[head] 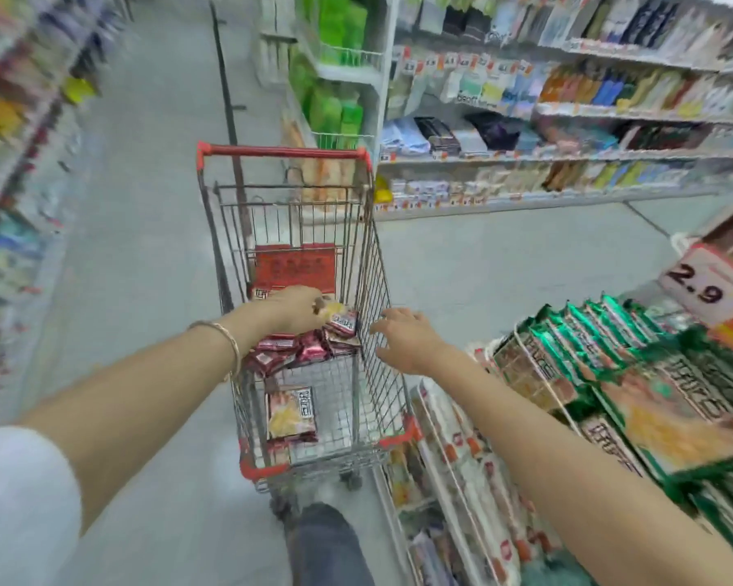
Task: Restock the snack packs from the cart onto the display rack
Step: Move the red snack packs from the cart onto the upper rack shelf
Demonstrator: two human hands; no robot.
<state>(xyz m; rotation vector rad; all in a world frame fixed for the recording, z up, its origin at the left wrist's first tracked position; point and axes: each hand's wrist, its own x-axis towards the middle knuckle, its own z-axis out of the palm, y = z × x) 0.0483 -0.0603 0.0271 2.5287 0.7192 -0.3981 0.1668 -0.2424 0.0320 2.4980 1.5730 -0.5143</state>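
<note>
Head: cart (284,152) on grey floor (145,230) between shelves (568,156)

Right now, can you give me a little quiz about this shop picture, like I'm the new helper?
1. Which hand is down inside the cart? A: left. B: right.
2. True or false: the right hand is gripping something.
3. Fill in the gap: the price tag reads ___.

Key
1. A. The left hand is in the cart, gripping a snack pack.
2. False. Its fingers are spread and it holds nothing, beside the cart's wire wall.
3. 2.9
</note>
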